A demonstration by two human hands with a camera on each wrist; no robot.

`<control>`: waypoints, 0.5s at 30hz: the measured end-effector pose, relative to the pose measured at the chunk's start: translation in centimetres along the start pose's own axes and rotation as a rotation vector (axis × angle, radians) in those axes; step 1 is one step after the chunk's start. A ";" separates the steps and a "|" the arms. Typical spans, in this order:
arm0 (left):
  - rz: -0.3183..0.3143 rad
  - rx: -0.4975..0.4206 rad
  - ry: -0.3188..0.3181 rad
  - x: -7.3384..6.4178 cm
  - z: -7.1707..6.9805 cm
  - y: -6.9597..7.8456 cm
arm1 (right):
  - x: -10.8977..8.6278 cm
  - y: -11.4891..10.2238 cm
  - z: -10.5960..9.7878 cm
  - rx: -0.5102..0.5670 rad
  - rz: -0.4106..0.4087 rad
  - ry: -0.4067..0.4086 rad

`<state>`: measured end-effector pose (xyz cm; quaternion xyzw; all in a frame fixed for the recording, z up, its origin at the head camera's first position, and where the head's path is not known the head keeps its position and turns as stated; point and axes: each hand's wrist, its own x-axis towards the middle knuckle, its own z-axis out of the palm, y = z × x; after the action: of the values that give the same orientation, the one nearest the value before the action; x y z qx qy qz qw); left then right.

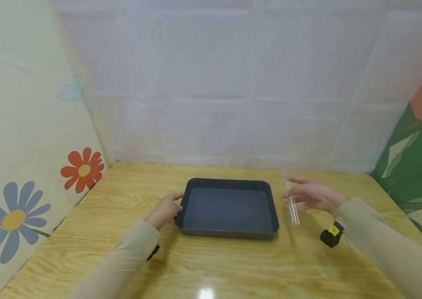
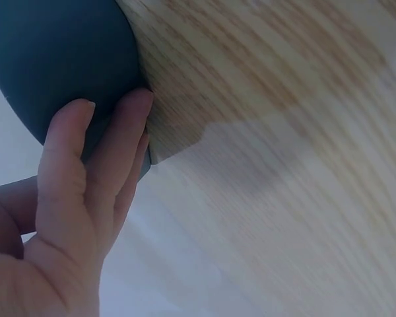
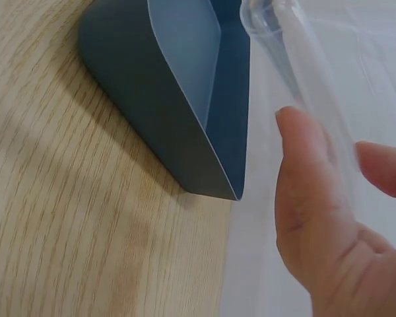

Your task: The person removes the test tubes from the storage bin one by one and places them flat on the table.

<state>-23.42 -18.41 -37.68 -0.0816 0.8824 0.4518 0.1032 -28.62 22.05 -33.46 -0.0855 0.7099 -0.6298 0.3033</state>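
A dark grey-blue rectangular tray (image 1: 229, 209) with raised walls rests on the wooden table. My left hand (image 1: 166, 209) grips its left side, and in the left wrist view the fingers (image 2: 66, 152) lie along the tray's outer wall. To the right of the tray, my right hand (image 1: 313, 196) pinches a slender transparent tube (image 1: 294, 211) between thumb and fingers. The tube is held above the table and tilted. Up close in the right wrist view, the clear tube (image 3: 317, 72) is blurred, with a rounded end at the top, and one tray corner (image 3: 214, 181) shows beside the thumb.
The wood-grain table (image 1: 211, 265) stretches around the tray. A pale cloth wall (image 1: 233, 83) stands behind it. Flower-printed panels (image 1: 12, 124) close off both sides. A black wrist device (image 1: 331, 236) with a yellow patch hangs below the right sleeve.
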 end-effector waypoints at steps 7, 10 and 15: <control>-0.002 0.006 0.009 0.2 0.0 0.1 | -0.6 0.3 -0.8 -0.021 -0.003 0.012; -0.007 0.014 0.011 0.3 0.1 0.1 | -0.7 0.5 -1.1 -0.022 -0.004 0.011; -0.010 0.007 0.015 0.2 0.2 0.0 | -1.0 0.9 -1.4 -0.010 0.009 0.012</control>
<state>-23.59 -18.28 -37.88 -0.0888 0.8844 0.4474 0.0989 -28.30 23.90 -33.97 -0.0798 0.7152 -0.6255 0.3015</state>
